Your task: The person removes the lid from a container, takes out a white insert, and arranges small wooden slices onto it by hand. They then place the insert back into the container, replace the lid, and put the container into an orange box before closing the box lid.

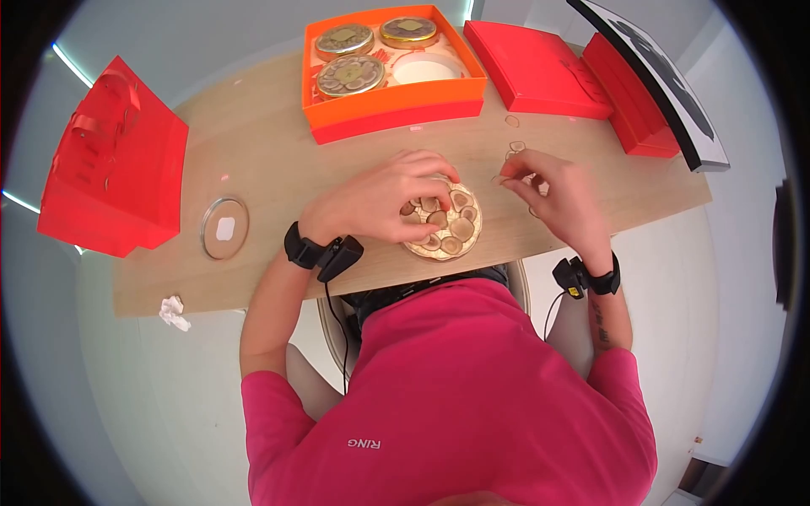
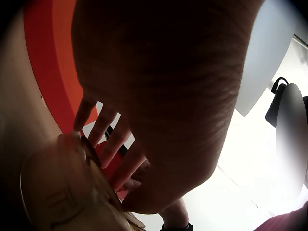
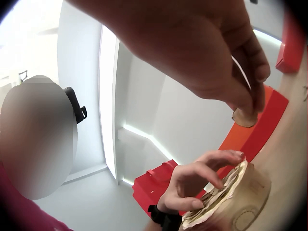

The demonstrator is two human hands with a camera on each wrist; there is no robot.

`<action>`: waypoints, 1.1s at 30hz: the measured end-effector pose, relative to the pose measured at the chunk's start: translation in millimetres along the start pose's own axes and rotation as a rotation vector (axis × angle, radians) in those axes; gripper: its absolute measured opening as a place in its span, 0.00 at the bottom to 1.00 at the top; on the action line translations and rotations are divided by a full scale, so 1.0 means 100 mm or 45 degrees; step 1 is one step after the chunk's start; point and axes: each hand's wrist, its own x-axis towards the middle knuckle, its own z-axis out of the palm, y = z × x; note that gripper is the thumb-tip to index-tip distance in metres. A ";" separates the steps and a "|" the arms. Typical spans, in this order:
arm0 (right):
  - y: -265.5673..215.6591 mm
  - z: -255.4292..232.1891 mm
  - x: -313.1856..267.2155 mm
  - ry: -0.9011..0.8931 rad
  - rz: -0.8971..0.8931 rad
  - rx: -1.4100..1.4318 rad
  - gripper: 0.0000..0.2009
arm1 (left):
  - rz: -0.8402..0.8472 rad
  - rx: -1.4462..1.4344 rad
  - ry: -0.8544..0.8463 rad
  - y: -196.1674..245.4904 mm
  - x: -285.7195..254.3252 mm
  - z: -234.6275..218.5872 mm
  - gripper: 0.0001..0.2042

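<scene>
A round, clear-walled tub (image 1: pixel 468 221) stands near the table's front edge, filled with thin tan slices (image 1: pixel 461 228) with brown rims. My left hand (image 1: pixel 388 198) lies over its top, fingers spread across the slices towards the far rim and thumb at the near side. In the right wrist view, the left hand (image 3: pixel 192 180) rests on the slices. To the right of the tub, my right hand (image 1: pixel 561 190) is raised above the table and pinches one tan slice (image 3: pixel 244 118) between thumb and fingertips. A few loose slices (image 1: pixel 512 121) lie on the table beyond that hand.
At the back, an orange-red gift box (image 1: pixel 396 114) holds several round tubs (image 1: pixel 350 76) and one vacant round recess. A round lid (image 1: pixel 225 228) and a red gift bag (image 1: pixel 118 169) stand left, near crumpled paper (image 1: pixel 174 312). Red boxes (image 1: pixel 540 72) are at the back right.
</scene>
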 end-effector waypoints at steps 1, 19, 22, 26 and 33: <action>-0.03 0.03 -0.01 0.001 -0.040 0.033 0.07 | 0.000 0.013 -0.001 0.00 0.00 0.00 0.10; -0.23 0.35 -0.03 0.057 -0.425 0.072 0.08 | -0.112 -0.001 0.124 0.07 -0.02 -0.12 0.07; -0.28 0.43 -0.01 0.075 -0.522 0.048 0.09 | -0.212 0.045 0.199 0.03 0.00 -0.13 0.06; -0.22 0.39 0.01 0.032 -0.431 -0.008 0.11 | -0.218 0.102 0.231 0.00 -0.01 -0.15 0.05; 0.22 -0.06 0.04 0.171 0.077 -0.180 0.13 | -0.091 -0.001 0.178 0.06 -0.02 -0.08 0.05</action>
